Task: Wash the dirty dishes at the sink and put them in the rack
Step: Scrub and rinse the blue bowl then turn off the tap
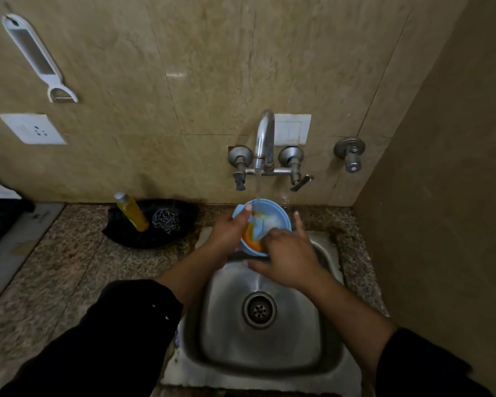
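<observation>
The left hand (229,233) grips the blue bowl (274,214) by its rim, thumb over the edge, holding it above the back of the sink (269,353) under the stream from the tap (264,138). The right hand (287,256) dips into the bowl, index and thumb splayed (whether its hidden fingers hold anything, I cannot tell).

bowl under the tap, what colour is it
The bowl is light blue, with orange inside; the head view shows it.

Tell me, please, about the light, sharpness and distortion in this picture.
Head view: dim overall, sleeves almost black; a small glare patch on the wall tile; tile seams splay outward, wide-angle distortion; the blue bowl, left hand and right hand look slightly soft.
</observation>
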